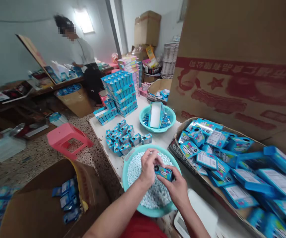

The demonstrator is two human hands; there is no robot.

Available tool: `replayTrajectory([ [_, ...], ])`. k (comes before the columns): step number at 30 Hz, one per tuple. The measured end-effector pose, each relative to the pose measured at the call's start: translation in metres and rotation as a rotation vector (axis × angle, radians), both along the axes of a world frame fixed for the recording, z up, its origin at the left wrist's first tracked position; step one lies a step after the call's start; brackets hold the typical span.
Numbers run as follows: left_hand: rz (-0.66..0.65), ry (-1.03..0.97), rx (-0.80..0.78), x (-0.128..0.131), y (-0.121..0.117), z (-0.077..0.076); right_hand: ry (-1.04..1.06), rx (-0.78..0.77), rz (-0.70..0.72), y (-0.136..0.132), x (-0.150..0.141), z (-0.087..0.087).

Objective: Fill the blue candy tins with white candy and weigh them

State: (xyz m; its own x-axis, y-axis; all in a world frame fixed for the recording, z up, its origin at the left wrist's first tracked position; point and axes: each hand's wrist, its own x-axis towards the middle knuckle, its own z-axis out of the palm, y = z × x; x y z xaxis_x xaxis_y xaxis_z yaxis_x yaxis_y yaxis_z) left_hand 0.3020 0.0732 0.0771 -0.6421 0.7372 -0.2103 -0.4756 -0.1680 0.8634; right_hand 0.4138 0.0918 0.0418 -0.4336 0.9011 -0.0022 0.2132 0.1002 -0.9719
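Note:
A small blue printed carton (164, 172) with a dark round hole at one end lies in my right hand (176, 185), gripped between thumb and fingers. Close by that holed end is my left hand (150, 165), its fingers curled together; whatever they may hold is hidden. Both hands are over a turquoise basin (126, 172) filled with small pale pellets (138, 168). Just beyond the basin, several small blue cartons (120, 137) stand in a cluster on the white table (99, 130).
On the right, a long cardboard tray (180, 158) is heaped with blue cartons. Behind are a second turquoise bowl (144, 124) and stacked blue boxes (120, 92). A pink stool (68, 137) and an open carton (88, 185) stand left. Another person (84, 53) stands at a far table.

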Motion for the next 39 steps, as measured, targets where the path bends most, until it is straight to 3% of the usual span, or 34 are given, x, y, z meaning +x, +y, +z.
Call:
replayTrajectory([
  [2,0.055,0.028,0.005,-0.013,-0.002,-0.006,0.017,-0.014,-0.007,0.0,0.007,0.005],
  [4,0.102,0.174,-0.087,-0.033,-0.008,-0.024,0.041,0.013,-0.044,0.001,0.015,0.009],
  [6,0.051,0.501,-0.287,-0.052,-0.018,-0.051,0.05,0.041,-0.092,0.003,0.023,0.008],
  [8,-0.088,0.911,-0.516,-0.063,-0.03,-0.083,0.032,0.027,-0.122,0.006,0.03,0.004],
  [11,-0.233,1.256,-0.763,-0.058,-0.04,-0.12,0.018,0.002,-0.145,0.01,0.036,-0.003],
  [14,-0.306,1.277,-0.903,-0.038,-0.034,-0.134,0.02,-0.004,-0.174,0.011,0.038,-0.009],
  [17,-0.299,1.089,-0.885,-0.023,-0.02,-0.132,0.01,-0.015,-0.159,0.01,0.035,-0.012],
  [21,-0.133,0.491,-0.628,-0.023,-0.012,-0.123,-0.028,0.022,-0.136,0.009,0.031,-0.014],
  [24,-0.105,0.249,-0.515,-0.028,-0.013,-0.112,-0.087,0.087,-0.134,0.009,0.034,-0.012],
  [28,-0.129,0.027,-0.451,-0.026,-0.013,-0.079,-0.148,0.159,-0.098,0.009,0.038,-0.01],
  [31,-0.114,-0.186,-0.27,-0.019,-0.009,-0.049,-0.19,0.21,-0.023,0.005,0.032,-0.011],
  [34,-0.056,-0.229,-0.089,-0.01,-0.004,-0.028,-0.235,0.265,0.036,0.0,0.021,-0.012],
  [39,0.044,-0.059,-0.039,-0.003,0.002,-0.018,-0.264,0.338,0.062,-0.004,0.011,-0.007],
])
